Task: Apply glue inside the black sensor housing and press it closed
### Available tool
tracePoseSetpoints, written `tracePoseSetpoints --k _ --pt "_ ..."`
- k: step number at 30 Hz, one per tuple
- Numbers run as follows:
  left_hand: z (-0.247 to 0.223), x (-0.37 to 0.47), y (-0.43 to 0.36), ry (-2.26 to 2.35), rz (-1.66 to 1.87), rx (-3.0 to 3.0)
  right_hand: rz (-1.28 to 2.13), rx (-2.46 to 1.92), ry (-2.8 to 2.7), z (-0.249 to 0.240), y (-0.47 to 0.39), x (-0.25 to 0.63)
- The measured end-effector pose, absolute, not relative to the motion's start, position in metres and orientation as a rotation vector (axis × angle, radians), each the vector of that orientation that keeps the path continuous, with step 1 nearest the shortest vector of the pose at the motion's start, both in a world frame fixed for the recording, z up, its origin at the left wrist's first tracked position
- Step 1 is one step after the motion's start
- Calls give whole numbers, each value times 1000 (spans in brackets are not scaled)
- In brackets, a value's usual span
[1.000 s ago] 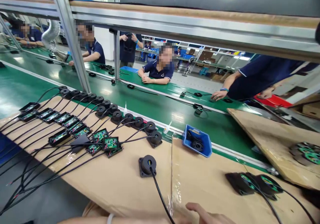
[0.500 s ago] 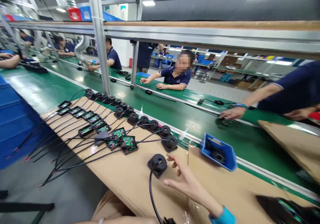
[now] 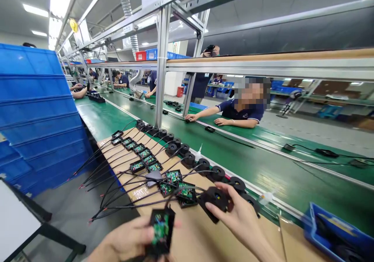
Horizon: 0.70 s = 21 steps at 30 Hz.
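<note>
My left hand grips a black open box with a green circuit board, blurred by motion at the bottom of the view. My right hand holds a round black housing on a square base, thumb in front and fingers behind. It is raised over the cardboard, near the end of a row of similar black housings. Left of it lie several black boxes with circuit boards, their black cables hanging over the near edge. A cable seems to run from the left-hand box towards the housing.
Cardboard covers the bench beside a green conveyor. A blue bin with black parts stands at right. Stacked blue crates rise at left. A metal post stands upright ahead. Across the belt a person reaches out.
My right hand has picked up the round housing from the cardboard and moved it left. My left hand has come into view with a circuit-board box. The view has turned right-to-left.
</note>
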<state>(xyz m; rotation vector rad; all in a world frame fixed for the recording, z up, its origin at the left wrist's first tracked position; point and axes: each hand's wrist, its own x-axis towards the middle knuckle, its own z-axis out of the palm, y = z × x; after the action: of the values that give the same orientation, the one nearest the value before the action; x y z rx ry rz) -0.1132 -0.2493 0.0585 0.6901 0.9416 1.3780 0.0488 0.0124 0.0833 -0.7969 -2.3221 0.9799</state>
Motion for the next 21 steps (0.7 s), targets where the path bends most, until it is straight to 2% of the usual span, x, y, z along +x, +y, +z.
tracePoseSetpoints --k 2,5,8,10,16,21 --pt "83 -145 -266 1150 1475 655 942 -735 -2393 106 12 8" --pt "116 -195 -284 1826 1554 742 928 -684 -2484 123 9 -60" --pt "137 -242 -291 2505 1291 862 895 -684 -2547 120 8 -121" --pt "144 -269 -289 2737 1136 997 848 -708 -2603 111 8 -152" --pt "140 -333 -275 2807 847 1232 678 -746 -2719 89 9 -201" --pt "106 -360 -269 2724 825 1326 575 -716 -2747 80 3 -210"
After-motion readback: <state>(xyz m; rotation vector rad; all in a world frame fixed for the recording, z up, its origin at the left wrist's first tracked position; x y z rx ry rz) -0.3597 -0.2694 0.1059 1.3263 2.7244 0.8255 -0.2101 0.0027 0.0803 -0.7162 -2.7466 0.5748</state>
